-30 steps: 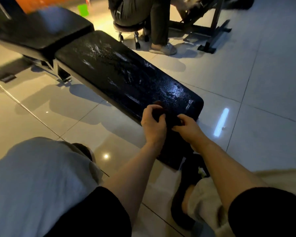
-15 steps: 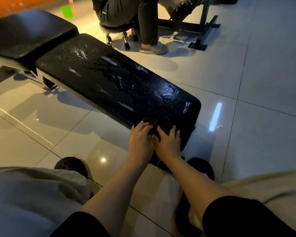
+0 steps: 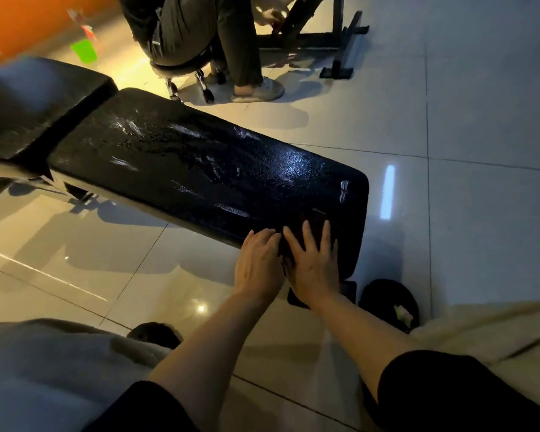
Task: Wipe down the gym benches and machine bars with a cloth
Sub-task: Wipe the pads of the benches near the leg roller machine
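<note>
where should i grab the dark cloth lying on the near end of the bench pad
Take the cloth at its far edge, coming from above. It lies flat on the bench pad under the right hand and beside the left hand, so only that edge past the fingertips shows free to pinch.

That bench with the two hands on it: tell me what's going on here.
A person is crouched at the near end of a black padded gym bench, pressing a dark cloth flat against the pad with both hands. The left hand and right hand lie side by side, fingers spread. The pad shows wet streaks along its length. Behind it, another person sits on a wheeled stool working at a machine frame.
</note>
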A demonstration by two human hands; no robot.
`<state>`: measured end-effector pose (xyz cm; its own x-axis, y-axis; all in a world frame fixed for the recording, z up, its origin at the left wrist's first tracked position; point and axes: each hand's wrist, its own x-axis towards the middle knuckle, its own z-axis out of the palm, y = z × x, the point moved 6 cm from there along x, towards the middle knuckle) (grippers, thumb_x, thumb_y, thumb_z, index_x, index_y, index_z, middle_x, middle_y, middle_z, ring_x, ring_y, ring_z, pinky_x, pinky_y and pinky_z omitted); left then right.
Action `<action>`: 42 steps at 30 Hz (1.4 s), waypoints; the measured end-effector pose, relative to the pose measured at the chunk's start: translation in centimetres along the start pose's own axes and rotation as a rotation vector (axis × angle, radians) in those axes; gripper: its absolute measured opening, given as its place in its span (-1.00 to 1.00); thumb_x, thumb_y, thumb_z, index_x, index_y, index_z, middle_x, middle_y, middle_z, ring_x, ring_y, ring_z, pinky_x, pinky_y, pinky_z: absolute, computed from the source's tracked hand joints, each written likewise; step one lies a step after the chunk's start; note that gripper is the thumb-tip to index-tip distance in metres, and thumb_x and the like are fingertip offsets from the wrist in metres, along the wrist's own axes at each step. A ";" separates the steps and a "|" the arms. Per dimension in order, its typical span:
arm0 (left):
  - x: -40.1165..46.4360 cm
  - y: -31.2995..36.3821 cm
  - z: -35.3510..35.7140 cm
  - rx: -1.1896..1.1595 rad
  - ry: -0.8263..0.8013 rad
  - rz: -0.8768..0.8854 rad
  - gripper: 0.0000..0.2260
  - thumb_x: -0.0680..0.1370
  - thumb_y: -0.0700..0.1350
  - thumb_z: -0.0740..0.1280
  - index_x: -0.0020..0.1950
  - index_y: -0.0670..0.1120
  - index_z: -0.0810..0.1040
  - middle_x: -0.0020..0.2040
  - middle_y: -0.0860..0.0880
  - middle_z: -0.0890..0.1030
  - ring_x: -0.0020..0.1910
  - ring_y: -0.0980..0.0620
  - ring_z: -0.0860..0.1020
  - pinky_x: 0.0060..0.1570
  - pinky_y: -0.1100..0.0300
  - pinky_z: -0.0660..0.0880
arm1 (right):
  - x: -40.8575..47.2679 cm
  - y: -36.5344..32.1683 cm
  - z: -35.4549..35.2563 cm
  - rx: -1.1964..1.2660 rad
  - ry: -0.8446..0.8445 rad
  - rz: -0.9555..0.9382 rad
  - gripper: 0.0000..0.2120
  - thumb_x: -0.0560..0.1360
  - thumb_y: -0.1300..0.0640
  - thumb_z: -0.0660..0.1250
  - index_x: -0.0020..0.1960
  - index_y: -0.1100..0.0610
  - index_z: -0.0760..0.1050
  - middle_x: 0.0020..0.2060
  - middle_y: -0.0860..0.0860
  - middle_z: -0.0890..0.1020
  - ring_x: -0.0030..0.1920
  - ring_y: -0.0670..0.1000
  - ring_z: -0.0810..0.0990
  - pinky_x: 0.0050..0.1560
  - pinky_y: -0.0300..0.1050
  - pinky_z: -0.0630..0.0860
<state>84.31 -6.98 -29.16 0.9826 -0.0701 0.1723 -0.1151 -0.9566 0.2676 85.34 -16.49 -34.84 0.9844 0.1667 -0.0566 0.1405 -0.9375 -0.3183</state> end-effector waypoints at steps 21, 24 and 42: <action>1.5 -3.0 -0.1 0.272 -0.209 0.468 -0.55 0.63 -0.13 0.18 0.53 -0.08 0.22 0.51 -0.06 0.28 0.47 -0.02 0.25 0.49 0.11 0.01 | -0.2 5.0 -0.5 0.242 0.152 0.519 -0.50 0.69 0.01 -0.02 0.59 0.09 0.02 0.59 0.08 -0.06 0.57 0.13 -0.08 0.54 0.05 0.01; 2.3 -2.9 0.0 0.292 -0.204 0.515 -0.57 0.63 -0.14 0.17 0.51 -0.07 0.26 0.48 -0.05 0.33 0.44 -0.02 0.29 0.47 0.09 0.06 | 0.0 0.3 -0.6 0.144 0.171 0.468 -0.45 0.68 -0.01 0.00 0.59 0.15 -0.07 0.58 0.13 -0.06 0.57 0.17 -0.10 0.56 0.05 -0.02; 14.6 0.5 3.1 0.213 -0.163 0.592 -0.56 0.61 -0.12 0.12 0.51 -0.13 0.25 0.50 -0.08 0.29 0.49 -0.02 0.21 0.50 0.07 -0.09 | 4.8 1.9 -0.7 0.193 0.160 0.339 -0.40 0.66 -0.12 -0.06 0.59 0.06 -0.21 0.58 -0.01 -0.13 0.57 -0.03 -0.18 0.56 -0.07 -0.14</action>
<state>99.06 -9.32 -29.43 0.7731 -0.6289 0.0821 -0.6293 -0.7768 -0.0248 90.41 -17.75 -35.02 0.9776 -0.2054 -0.0461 -0.2021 -0.8539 -0.4795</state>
